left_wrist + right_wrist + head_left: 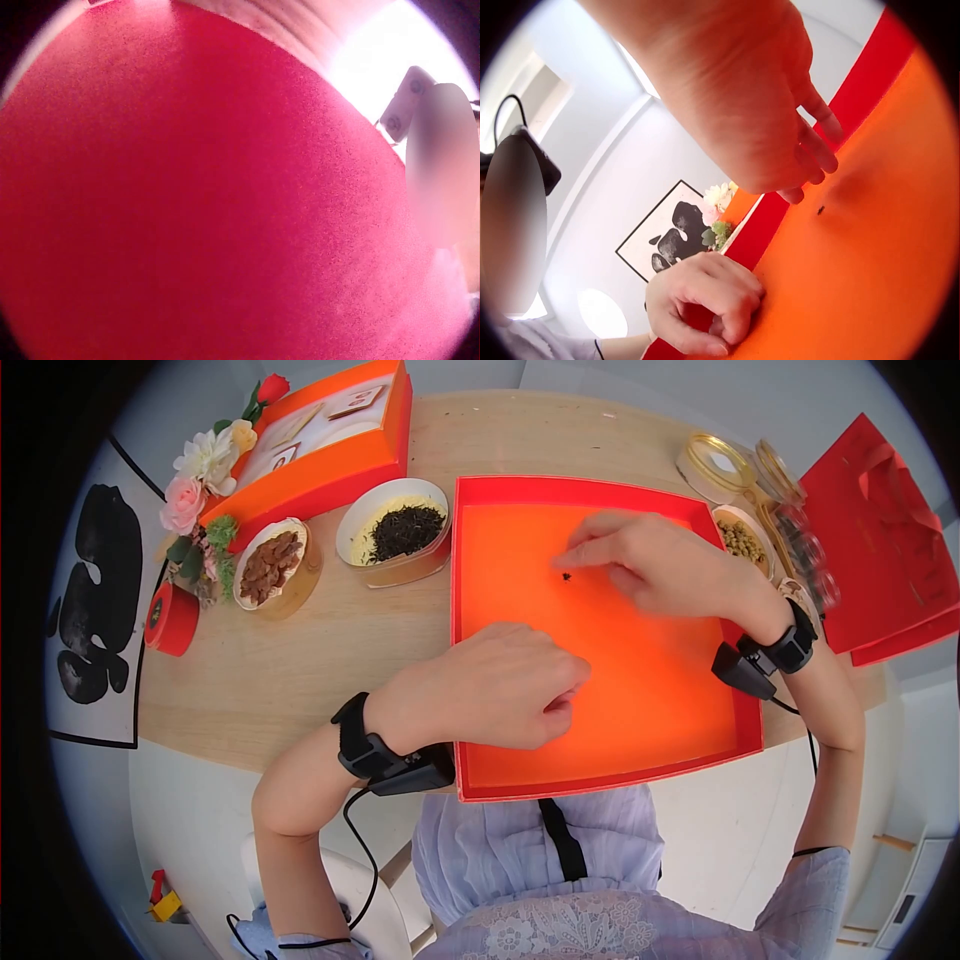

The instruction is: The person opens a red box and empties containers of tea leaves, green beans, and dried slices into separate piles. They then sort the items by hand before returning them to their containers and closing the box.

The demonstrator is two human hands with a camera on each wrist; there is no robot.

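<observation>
A shallow red box with an orange inside lies in front of the person. My right hand is over its upper part, fingers loosely extended beside a small dark crumb on the orange base. In the right wrist view, the same hand has slightly spread, bent fingers with nothing visible in them, and the crumb lies just off the fingertips. My left hand is curled over the box's left part; its fingers bend in around a gap. Red surface fills most of the left wrist view.
Left of the box are a bowl of dark shreds, a bowl of brown pieces, a red round tin, flowers and an orange box. On the right are greenish buds, clear-lidded containers and a red bag.
</observation>
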